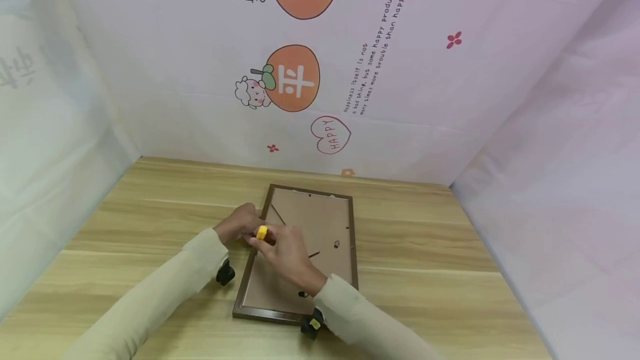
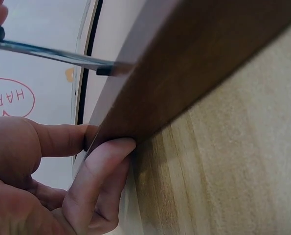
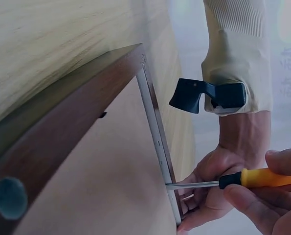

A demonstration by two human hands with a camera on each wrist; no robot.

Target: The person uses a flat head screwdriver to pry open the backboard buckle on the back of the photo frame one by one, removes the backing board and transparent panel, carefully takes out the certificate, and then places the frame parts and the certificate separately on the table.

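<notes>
A brown picture frame [image 1: 270,314] lies face down on the wooden table, its tan backing board [image 1: 320,213] facing up. My left hand [image 1: 242,220] holds the frame's left side, thumb and fingers pinching the rim in the left wrist view. A screwdriver [image 3: 267,177] with a yellow and black handle is gripped in my right hand [image 1: 290,251]. Its metal shaft [image 3: 199,185] reaches over the inner edge of the rim, close to the left hand's fingers. Whether the tip is under a fastening tab cannot be made out.
Small dark hangers [image 1: 336,244] sit on the backing, along with thin dark strips [image 1: 314,254]. A pale round pad [image 3: 10,198] is on one frame corner. Printed white sheeting [image 1: 400,143] walls the table's back and sides. Each wrist wears a black camera mount [image 1: 225,273].
</notes>
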